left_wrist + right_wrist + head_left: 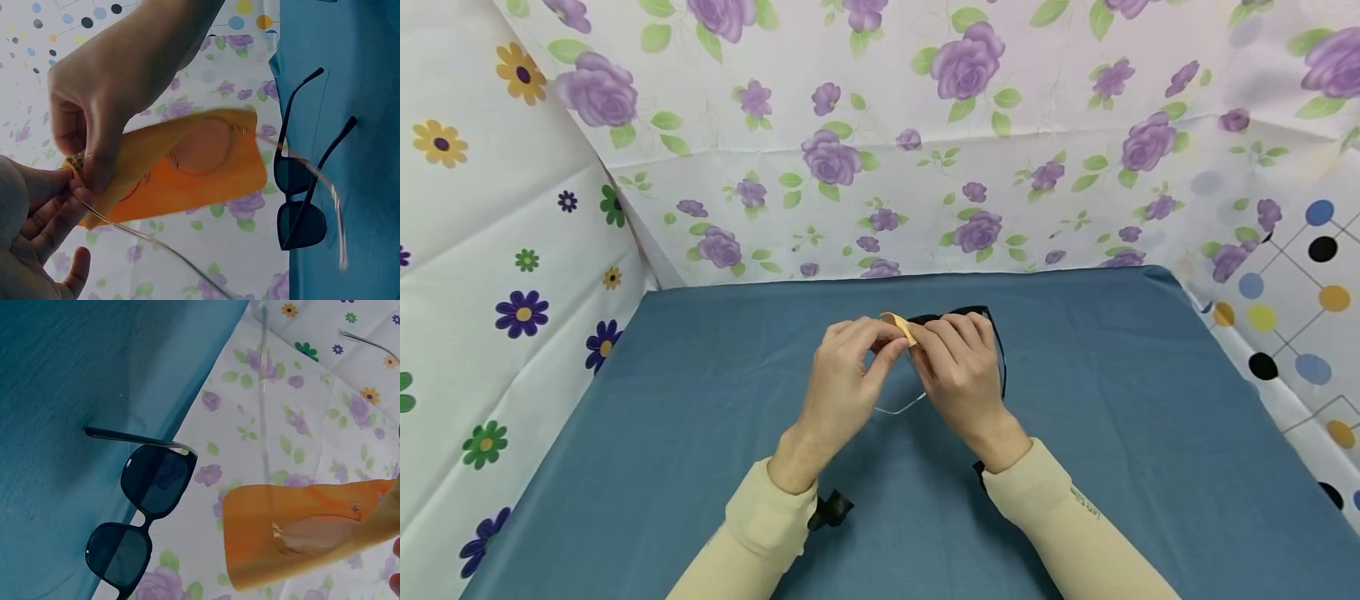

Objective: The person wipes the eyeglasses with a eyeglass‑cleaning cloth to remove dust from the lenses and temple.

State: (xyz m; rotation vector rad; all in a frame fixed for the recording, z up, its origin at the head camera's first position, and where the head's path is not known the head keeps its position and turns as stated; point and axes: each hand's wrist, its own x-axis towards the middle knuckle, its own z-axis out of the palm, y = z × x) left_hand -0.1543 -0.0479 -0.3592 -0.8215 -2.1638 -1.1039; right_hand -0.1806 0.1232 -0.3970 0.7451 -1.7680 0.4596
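Note:
Thin-rimmed clear eyeglasses are held up over the table, one lens lying against an orange cloth. In the head view little more than a thin temple of them shows, between the hands. My left hand pinches the eyeglasses and the cloth's edge near one hinge, between thumb and fingers. My right hand pinches the folded cloth from the other side; its fingertips are partly hidden. Both hands meet at the cloth. Black sunglasses rest on the table beyond the right hand, temples unfolded.
A blue cloth covers the table. Behind it hangs a white sheet with purple flowers. Patterned sheets stand at the left and right sides. A black wrist mount sits at the left cuff.

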